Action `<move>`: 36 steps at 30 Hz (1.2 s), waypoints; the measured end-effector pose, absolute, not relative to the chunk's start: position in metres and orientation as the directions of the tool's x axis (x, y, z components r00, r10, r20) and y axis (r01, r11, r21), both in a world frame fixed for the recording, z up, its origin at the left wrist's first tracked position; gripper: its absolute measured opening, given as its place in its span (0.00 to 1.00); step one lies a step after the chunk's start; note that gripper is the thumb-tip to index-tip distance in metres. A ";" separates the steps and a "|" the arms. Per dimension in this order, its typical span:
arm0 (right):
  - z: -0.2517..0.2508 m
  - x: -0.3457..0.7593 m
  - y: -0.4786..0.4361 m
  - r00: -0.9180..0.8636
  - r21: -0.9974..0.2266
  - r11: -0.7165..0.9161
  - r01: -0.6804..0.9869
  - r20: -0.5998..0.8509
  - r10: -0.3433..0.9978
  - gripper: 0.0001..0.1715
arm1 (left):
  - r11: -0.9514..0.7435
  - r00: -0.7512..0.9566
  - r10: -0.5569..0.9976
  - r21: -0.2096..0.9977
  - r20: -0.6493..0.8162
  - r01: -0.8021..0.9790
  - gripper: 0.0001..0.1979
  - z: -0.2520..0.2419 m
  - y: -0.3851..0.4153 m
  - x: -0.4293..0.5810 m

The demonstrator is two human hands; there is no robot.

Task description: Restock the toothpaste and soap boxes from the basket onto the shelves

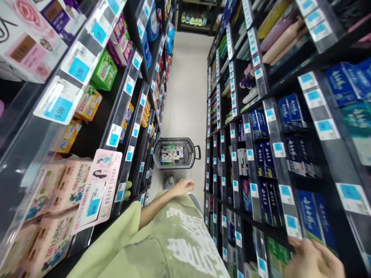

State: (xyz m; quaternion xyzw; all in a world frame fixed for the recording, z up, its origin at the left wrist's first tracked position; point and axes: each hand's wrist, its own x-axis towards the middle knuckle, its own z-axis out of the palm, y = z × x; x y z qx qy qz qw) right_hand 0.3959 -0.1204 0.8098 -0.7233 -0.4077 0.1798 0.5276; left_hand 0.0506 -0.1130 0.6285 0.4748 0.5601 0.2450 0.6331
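Note:
I stand in a narrow shop aisle and look down along my green shirt. My left hand (183, 187) hangs low at my side above the floor, fingers loosely apart and holding nothing. It is nearest the grey shopping basket (188, 143) on the floor ahead, which holds several white and green boxes (172, 155). My right hand (313, 259) is at the bottom right, fingers stretched out against the right-hand shelf. Its fingertips lie by a price label (292, 224), just below the blue boxes (310, 218) and beside green packs (276, 253). Nothing is gripped.
Black shelves with blue price tags line both sides. Pink boxes (55, 193) and a pink sign (100, 185) stand at the lower left, with green and yellow packs above them. The pale floor (185, 88) runs ahead to a far shelf of slippers.

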 end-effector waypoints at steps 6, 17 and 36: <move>0.789 0.357 -0.026 -0.152 -0.641 -0.233 0.731 -0.486 0.860 0.34 | 0.610 -0.026 0.785 0.765 -0.619 0.208 0.11 0.575 -0.109 0.021; 0.653 0.271 0.124 -0.614 -0.534 0.307 0.788 -0.638 0.465 0.30 | 0.853 -0.516 0.465 0.520 -0.719 0.045 0.06 0.518 -0.090 0.017; 0.347 0.146 0.196 -0.594 -0.561 0.197 0.804 -0.766 0.245 0.21 | 0.903 -0.468 0.428 0.393 -0.773 0.175 0.11 0.340 -0.035 -0.050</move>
